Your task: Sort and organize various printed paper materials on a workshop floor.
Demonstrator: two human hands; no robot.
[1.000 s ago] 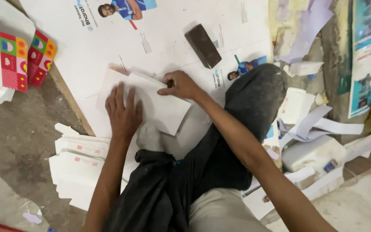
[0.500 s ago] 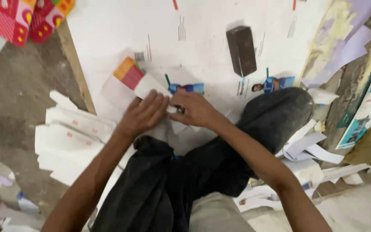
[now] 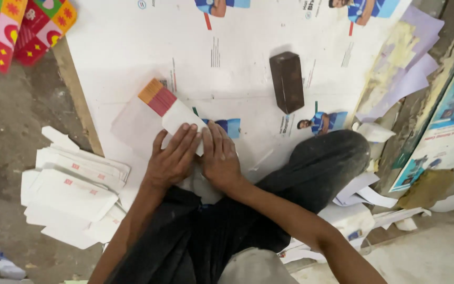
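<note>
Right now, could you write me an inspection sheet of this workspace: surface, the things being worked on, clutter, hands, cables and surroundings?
Surface: large white printed sheets spread over a board.
Job's things: white folded card with orange and red end, flat on the sheets.
Clutter: dark brown block; stack of white folded cards; loose paper scraps.
Hands: left hand and right hand side by side, pressing on the card.
Cables: nothing seen.
Surroundings: colourful patterned boxes; grey dusty floor.
</note>
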